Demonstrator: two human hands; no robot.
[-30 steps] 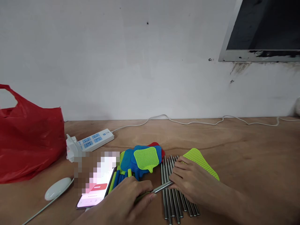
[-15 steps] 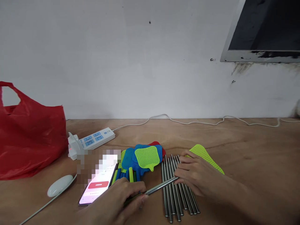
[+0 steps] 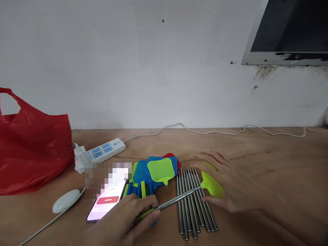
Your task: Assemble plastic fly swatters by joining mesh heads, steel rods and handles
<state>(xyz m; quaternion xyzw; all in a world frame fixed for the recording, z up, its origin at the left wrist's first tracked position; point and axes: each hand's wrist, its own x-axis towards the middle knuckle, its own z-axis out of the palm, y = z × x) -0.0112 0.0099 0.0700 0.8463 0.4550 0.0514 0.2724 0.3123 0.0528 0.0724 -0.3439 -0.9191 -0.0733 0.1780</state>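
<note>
My left hand (image 3: 135, 217) is closed around the yellow-green grip of a fly swatter (image 3: 176, 200), whose metal rod slants up to the right. The swatter's yellow-green mesh head (image 3: 213, 186) sits at the rod's far end, partly covered by my right hand (image 3: 225, 177). That hand is open, its fingers spread over the head and blurred by motion. Beneath the rod lies a row of several loose metal rods (image 3: 188, 212). Left of them are loose mesh heads (image 3: 161, 169) in green, blue and red, stacked overlapping. Several blue and green grips (image 3: 143, 190) lie by my left hand.
A lit phone (image 3: 109, 200) lies left of my left hand. Beyond it are a white power strip (image 3: 107, 150), a white mouse-shaped object (image 3: 66, 201) and a red plastic bag (image 3: 36, 150). A white cable (image 3: 210, 132) runs along the wall.
My right hand has opened from its grip at the rod's far end and spread over the mesh head. The swatter's head and rod joint now show; my left hand keeps its hold.
</note>
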